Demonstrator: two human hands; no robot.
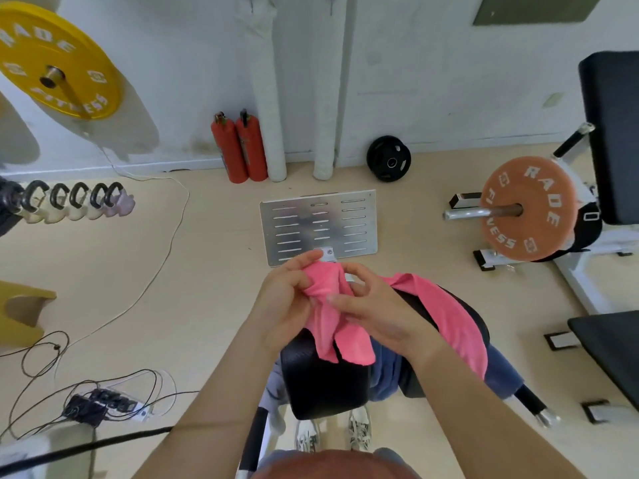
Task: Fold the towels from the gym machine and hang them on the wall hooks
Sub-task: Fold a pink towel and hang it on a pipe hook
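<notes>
The left hand (285,300) curls its fingers round the bunched end of a pink towel (449,316). The right hand (375,314) pinches the same cloth just beside it. The rest of the towel trails right over the machine's black pad (321,385), where a blue towel (390,373) also lies. An orange weight plate (529,209) and a yellow weight plate (58,60) both read "RADE FITNESS". The floor (207,288) is beige and the wall (415,81) white. Two red fire extinguishers (238,150) stand against the wall.
</notes>
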